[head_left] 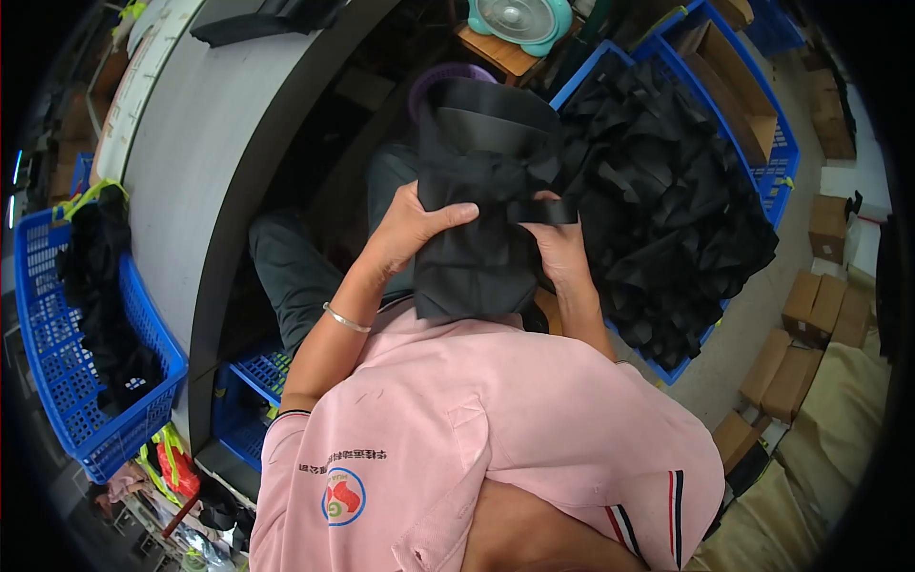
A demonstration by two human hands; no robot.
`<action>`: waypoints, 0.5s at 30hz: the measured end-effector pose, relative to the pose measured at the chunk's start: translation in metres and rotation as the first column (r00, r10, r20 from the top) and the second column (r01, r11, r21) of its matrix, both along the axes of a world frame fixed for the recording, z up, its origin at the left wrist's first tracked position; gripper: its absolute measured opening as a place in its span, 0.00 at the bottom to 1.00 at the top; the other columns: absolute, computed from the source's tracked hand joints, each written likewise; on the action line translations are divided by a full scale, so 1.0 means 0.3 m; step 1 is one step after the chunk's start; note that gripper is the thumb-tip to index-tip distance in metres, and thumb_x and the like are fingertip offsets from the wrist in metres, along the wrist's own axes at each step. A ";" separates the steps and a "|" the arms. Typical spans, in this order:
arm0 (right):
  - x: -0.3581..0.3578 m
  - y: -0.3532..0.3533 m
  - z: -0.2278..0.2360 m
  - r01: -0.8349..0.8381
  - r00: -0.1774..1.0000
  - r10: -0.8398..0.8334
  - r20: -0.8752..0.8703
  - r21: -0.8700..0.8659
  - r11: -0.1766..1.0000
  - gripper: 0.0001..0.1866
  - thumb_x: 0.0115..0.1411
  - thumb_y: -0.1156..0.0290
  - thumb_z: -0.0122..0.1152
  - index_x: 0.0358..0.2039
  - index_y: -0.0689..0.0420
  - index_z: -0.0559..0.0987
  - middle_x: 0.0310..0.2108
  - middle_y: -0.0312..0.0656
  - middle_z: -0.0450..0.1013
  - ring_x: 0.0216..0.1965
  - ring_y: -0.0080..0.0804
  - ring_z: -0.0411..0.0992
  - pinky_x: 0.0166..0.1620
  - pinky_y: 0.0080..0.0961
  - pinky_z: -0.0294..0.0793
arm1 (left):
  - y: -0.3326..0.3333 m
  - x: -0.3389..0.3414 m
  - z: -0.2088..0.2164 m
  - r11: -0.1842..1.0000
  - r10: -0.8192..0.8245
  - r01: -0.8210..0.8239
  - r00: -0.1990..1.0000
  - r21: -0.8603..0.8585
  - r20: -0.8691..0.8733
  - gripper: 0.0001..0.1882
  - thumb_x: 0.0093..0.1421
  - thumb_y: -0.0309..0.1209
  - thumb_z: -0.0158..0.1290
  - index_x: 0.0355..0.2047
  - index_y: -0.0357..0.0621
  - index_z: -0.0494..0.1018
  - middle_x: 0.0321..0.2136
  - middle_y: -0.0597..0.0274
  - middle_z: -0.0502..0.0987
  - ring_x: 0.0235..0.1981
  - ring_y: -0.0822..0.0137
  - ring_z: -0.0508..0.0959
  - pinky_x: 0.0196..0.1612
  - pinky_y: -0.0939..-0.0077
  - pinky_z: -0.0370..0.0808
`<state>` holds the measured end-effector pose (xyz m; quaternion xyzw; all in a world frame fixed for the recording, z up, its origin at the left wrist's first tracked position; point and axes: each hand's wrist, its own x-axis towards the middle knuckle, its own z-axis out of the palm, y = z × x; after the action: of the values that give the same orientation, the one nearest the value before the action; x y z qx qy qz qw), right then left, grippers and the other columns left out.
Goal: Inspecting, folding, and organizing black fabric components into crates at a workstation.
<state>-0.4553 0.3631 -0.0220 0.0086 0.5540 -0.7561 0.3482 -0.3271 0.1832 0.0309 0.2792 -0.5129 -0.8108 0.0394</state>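
Note:
A black fabric piece [474, 262], shaped like a bag or pouch with a band-like strip, is held up over my lap. My left hand [412, 229] grips its left side, thumb lying across the front and the other fingers hidden behind the cloth. On the right side, my right hand [559, 246] is closed around a black strip [545, 211] of the same piece, with thumb and fingers partly covered by it. Just right of that hand lies a large heap of black fabric pieces [667, 210] in a blue crate [593, 74].
To the left runs a grey table [217, 105] with a dark item [262, 27] at its far end. A blue basket [157, 396] with black fabric stands beyond it. A teal fan [519, 17] sits on a wooden stool [498, 55] ahead. Cardboard boxes [815, 305] line the right.

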 end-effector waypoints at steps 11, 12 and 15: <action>0.058 -0.003 0.088 -0.198 0.882 0.329 -0.337 0.369 0.908 0.10 0.58 0.82 0.62 0.40 0.64 0.74 0.30 0.33 0.75 0.33 0.17 0.71 0.38 0.20 0.71 | -0.024 0.003 -0.109 0.956 0.033 0.006 0.991 -0.293 0.126 0.13 0.55 0.25 0.65 0.37 0.30 0.78 0.32 0.62 0.81 0.33 0.75 0.78 0.38 0.78 0.76; 0.052 -0.001 0.075 -0.160 0.867 0.288 -0.408 0.318 0.934 0.10 0.58 0.80 0.62 0.41 0.64 0.75 0.31 0.33 0.75 0.34 0.17 0.71 0.38 0.20 0.71 | -0.008 0.000 -0.101 0.966 0.051 -0.040 0.998 -0.257 0.034 0.12 0.55 0.25 0.65 0.37 0.30 0.78 0.32 0.62 0.81 0.33 0.75 0.78 0.38 0.79 0.76; 0.023 0.052 0.033 -0.037 0.902 0.125 -0.412 0.217 0.976 0.13 0.59 0.78 0.62 0.45 0.64 0.76 0.33 0.33 0.76 0.35 0.17 0.70 0.39 0.20 0.71 | 0.033 -0.011 -0.061 0.987 -0.083 0.084 0.996 -0.137 0.016 0.11 0.58 0.26 0.62 0.39 0.32 0.79 0.34 0.63 0.82 0.34 0.75 0.79 0.41 0.80 0.76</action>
<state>-0.4484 0.3788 -0.0122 -0.1433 0.6906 -0.6640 0.2482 -0.3305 0.1931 0.0128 0.2580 -0.5791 -0.7730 0.0221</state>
